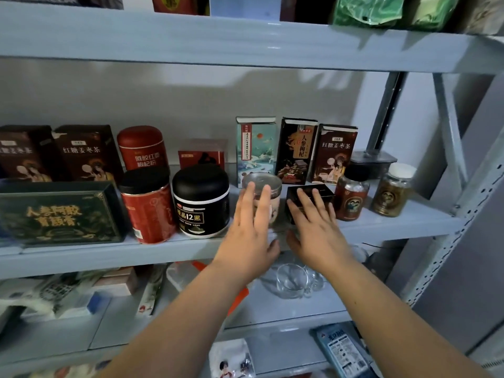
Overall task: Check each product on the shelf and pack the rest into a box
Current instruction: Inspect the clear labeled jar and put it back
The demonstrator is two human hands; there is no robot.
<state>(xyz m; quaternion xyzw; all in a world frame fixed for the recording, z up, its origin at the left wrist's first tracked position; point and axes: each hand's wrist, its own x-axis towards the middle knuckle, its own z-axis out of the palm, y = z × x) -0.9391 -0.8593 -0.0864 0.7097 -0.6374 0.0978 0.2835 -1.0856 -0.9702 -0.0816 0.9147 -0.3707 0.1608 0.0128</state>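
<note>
Both grips wide: target dead ahead of left

At the shelf (pixel 381 225), our left hand (pixel 251 233) and right hand (pixel 316 230) are extended, fingers straight, gripping nothing. The clear jar (pixel 263 184) stands upright by the front edge, straight beyond the left hand, the nearer one. The small black box (pixel 326 190) sits beyond the right fingertips.

Brightness: dim, cool, bluish and flat.
Source: from the camera's side; spread-finger shadows fall on the pale grey back wall (pixel 272 85).
Glare: small white glints on the grey metal upper shelf edge (pixel 273 46); soft sheen on the black domed jar lid (pixel 201 181).
Blur: the dark green flat gift box (pixel 60 211) at left is smeared.
Distortion: the grey perforated metal upright (pixel 469 203) leans; shelf lines bow.
</note>
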